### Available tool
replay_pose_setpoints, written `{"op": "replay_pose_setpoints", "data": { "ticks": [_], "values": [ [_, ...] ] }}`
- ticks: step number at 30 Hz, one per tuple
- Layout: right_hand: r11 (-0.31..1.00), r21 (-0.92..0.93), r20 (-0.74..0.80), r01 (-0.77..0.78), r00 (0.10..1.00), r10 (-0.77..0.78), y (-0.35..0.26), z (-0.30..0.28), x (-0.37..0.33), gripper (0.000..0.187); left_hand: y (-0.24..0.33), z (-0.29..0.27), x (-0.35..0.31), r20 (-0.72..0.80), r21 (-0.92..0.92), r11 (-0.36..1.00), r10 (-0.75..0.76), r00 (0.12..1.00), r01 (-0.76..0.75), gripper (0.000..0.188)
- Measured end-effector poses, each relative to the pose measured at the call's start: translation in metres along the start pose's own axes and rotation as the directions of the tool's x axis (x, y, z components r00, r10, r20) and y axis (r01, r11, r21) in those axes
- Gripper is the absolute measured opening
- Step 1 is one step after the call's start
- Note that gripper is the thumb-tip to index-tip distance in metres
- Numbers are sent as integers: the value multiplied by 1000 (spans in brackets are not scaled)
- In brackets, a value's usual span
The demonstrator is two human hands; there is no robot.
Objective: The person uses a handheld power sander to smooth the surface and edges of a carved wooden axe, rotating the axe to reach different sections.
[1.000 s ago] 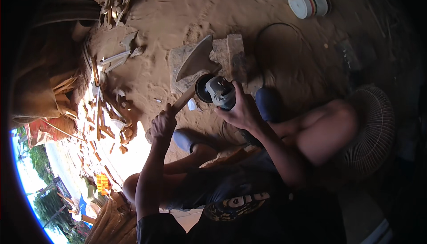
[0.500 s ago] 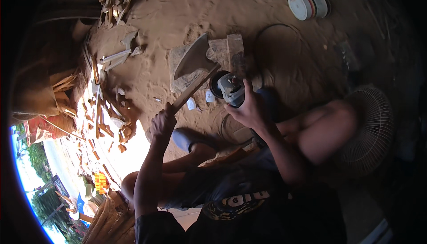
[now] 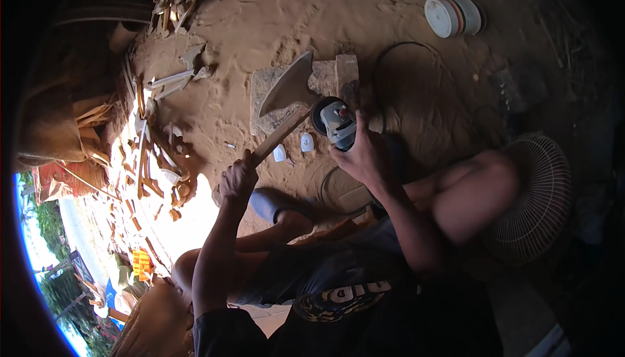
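Note:
An axe [image 3: 286, 87] with a broad crescent head and a pale wooden handle slants up and to the right. My left hand [image 3: 238, 178] is closed round the lower part of its handle. In my right hand [image 3: 366, 155] is an angle grinder [image 3: 341, 126], gripped by its body. The grinder's round disc [image 3: 319, 115] meets or overlaps the handle's upper end near the head; whether it touches, I cannot tell. Behind the axe head lies a worn flat block [image 3: 263, 82], with an upright wooden piece [image 3: 347, 76] at its right side.
Two small white pieces [image 3: 306, 141] lie on the sandy ground below the block. A cable [image 3: 379, 74] loops to the right. Beyond it stands a white tub [image 3: 449, 17]. Near my knee is a round fan guard [image 3: 537, 194]. Long pale pieces [image 3: 146, 155] are heaped at left.
The grinder has moved slightly up, so its disc now covers the handle's upper end. The axe has shifted a little against the disc, with both hands keeping their grip.

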State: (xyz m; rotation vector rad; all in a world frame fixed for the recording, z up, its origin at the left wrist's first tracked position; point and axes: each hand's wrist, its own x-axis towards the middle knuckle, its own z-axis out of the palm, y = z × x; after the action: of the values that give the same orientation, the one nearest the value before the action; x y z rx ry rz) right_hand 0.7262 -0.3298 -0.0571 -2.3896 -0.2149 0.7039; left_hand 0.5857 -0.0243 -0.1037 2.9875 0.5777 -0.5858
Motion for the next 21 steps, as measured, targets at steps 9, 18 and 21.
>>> {"op": "replay_pose_setpoints", "data": {
  "ticks": [9, 18, 21],
  "values": [
    [1000, 5, -46, 25, 999, -24, 3, 10, 5, 97, -4, 2, -2, 7, 0, 1000, 2, 1000, -2, 15],
    [997, 12, -189, 76, 979, -72, 16, 24, 12, 95, -3, 1, -2, 29, 0, 1000, -15, 999, 15, 14],
    [996, 8, -257, 90, 963, -84, 18, 19, 15, 94, -1, 2, -1, 32, -10, 1000, -7, 999, 8, 15]
  ]
}}
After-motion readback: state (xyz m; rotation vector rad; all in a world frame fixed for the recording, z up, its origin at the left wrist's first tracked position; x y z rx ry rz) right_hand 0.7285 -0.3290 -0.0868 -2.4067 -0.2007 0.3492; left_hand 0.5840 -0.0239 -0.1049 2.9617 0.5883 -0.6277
